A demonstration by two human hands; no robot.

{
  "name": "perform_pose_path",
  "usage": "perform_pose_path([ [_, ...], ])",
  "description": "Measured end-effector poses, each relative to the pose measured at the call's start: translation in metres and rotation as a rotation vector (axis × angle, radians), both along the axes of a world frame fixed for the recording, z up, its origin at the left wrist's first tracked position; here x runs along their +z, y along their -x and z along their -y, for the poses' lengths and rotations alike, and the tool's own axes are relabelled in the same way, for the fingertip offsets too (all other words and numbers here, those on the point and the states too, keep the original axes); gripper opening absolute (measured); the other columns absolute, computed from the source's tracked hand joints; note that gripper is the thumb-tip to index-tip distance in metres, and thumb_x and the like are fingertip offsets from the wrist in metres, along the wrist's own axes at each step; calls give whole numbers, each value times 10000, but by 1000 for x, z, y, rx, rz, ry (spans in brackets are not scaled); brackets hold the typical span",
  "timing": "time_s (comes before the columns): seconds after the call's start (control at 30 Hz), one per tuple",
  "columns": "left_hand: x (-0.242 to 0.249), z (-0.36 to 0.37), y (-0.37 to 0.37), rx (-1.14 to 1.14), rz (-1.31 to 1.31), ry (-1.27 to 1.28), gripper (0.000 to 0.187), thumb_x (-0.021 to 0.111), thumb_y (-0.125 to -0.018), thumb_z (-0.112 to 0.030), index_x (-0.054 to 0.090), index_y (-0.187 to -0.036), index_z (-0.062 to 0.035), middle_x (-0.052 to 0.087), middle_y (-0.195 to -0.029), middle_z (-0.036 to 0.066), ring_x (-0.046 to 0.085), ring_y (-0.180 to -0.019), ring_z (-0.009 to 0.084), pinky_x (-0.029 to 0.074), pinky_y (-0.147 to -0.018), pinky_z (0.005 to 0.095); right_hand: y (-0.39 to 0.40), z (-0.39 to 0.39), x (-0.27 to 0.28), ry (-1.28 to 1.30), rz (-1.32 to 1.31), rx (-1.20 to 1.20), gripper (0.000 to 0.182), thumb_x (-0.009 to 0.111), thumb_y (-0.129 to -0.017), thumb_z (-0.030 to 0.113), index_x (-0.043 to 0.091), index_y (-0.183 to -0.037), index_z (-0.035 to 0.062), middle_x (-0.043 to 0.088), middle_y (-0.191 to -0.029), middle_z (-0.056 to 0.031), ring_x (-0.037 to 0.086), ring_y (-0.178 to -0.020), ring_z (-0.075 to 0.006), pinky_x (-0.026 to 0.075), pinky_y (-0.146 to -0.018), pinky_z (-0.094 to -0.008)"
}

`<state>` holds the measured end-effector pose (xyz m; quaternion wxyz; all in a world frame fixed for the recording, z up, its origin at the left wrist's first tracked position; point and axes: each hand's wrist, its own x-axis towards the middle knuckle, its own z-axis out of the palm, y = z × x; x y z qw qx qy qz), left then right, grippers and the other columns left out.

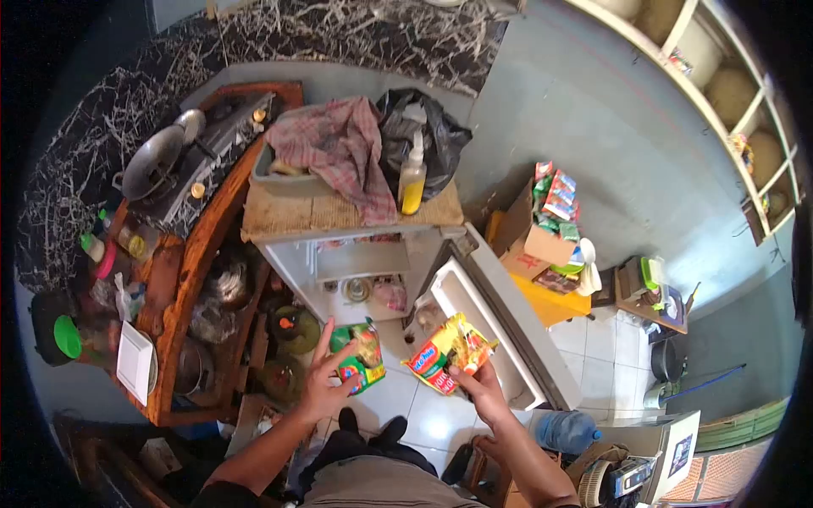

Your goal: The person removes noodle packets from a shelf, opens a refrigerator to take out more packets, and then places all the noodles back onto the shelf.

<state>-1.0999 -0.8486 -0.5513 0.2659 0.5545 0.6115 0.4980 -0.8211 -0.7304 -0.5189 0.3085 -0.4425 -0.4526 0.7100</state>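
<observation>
My left hand (320,385) holds a green instant noodle packet (366,356) by its left side; the index finger stretches up and the thumb lies across the packet's lower edge. In my right hand (480,389) is a yellow and red instant noodle packet (446,354), pinched at its lower right corner and tilted. Both packets are apart, held up in front of the opened small fridge (339,292). Its door (491,317) stands swung out to the right, behind the yellow packet. A glass item (357,289) and a pink bag (389,294) sit inside.
On the fridge top are a checked cloth (334,144), a black plastic bag (436,148) and a spray bottle (412,179). A stove with a wok (154,161) stands left on a wooden counter (199,262). A carton of packets (529,241) and a water jug (567,432) are right.
</observation>
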Motion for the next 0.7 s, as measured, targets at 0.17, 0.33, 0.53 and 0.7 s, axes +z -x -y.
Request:
perform_pose_path([
  [0.17,26,1,2,-116,243,52,1128,768,-711,83,98,-1593,-134,138,-1633,178,578,-1239,272,550,-886,303,-10,12,19,-39,-16,-90,575,743,-893,170,440,-1357,18,608,-1248,-80,585,-1143,-170,448,-1005,-320],
  [0.33,3,-3,9,-42,759,131,1008,783,-728,84,224,-1548,-98,431,-1456,117,616,-1160,235,572,-878,330,4,27,31,-16,-66,-210,537,720,-909,152,451,-1352,16,599,-1267,-90,591,-1132,-173,451,-1009,-328],
  [0.53,16,-7,47,-177,1124,245,792,733,-749,123,393,-1429,-96,588,-1273,83,609,-1162,231,514,-994,393,41,44,49,-57,-168,-332,557,716,-911,165,443,-1372,13,583,-1295,-87,573,-1169,-164,441,-1025,-323],
  [0.7,34,-6,41,-222,1191,220,700,688,-789,102,421,-1411,-74,594,-1292,95,590,-1189,230,483,-1014,387,37,58,54,-123,-159,-336,561,685,-926,196,424,-1398,45,565,-1306,-57,547,-1189,-173,401,-1040,-363],
])
